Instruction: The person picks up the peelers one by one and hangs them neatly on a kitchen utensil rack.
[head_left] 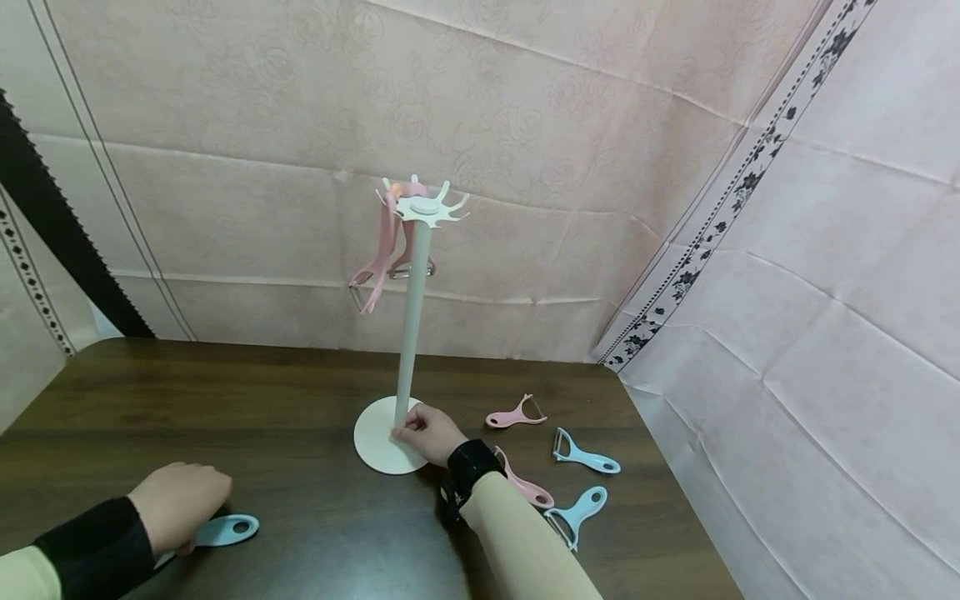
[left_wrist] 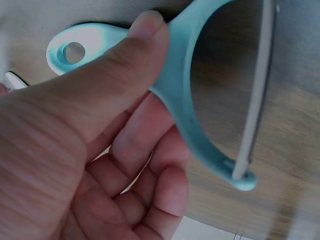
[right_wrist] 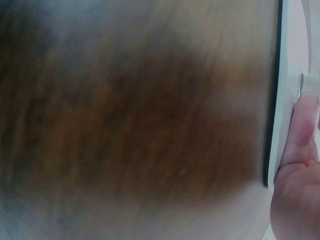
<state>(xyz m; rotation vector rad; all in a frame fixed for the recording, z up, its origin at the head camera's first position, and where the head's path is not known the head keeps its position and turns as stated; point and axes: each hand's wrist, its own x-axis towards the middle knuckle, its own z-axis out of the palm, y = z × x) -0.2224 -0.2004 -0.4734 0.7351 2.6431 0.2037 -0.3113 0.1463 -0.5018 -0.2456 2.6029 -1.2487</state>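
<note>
My left hand (head_left: 180, 504) grips a light-blue Y-shaped peeler (left_wrist: 177, 65) low over the table at the left. Its thumb lies across the neck, and the holed handle end sticks out to the right in the head view. The right hand (head_left: 431, 433) pinches the foot of the pale upright stand (head_left: 414, 317), with the thumb (right_wrist: 305, 117) close over its round base (head_left: 372, 437). Two pink peelers, one nearer (head_left: 384, 242) and one partly behind the pole (head_left: 407, 246), hang from the stand's hooked top (head_left: 427, 208).
Right of the stand lie a pink peeler (head_left: 517, 415), a blue peeler (head_left: 588, 456), another pink one (head_left: 534, 492) partly covered by the right forearm, and another blue one (head_left: 577, 512). A patterned cloth (head_left: 262, 225) hangs behind the brown table (head_left: 300, 392).
</note>
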